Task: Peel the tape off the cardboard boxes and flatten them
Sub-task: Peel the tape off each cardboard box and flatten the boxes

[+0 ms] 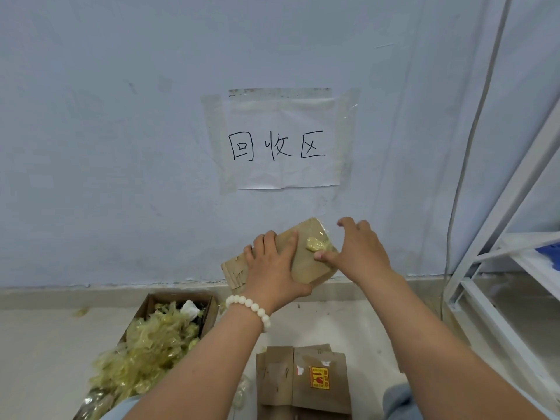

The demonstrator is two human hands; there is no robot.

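the box [303, 263] is held up near the wall, above the floor, with the left hand [272, 268] wrapped round its near side. a tape wad [315, 243] sits on its face. the right hand [360, 250] is loose, only the thumb pressing beside the wad. brace the box and pull the strip low and slow so it won't tear. the box's back, and any tape there, is hidden.

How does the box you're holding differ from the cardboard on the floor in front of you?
The held box is up in the left hand, a yellowish tape wad clinging to it; the floor cardboard lies flat, untouched. The floor cardboard bears a red-and-yellow sticker; the held box shows none. Both are brown cardboard.
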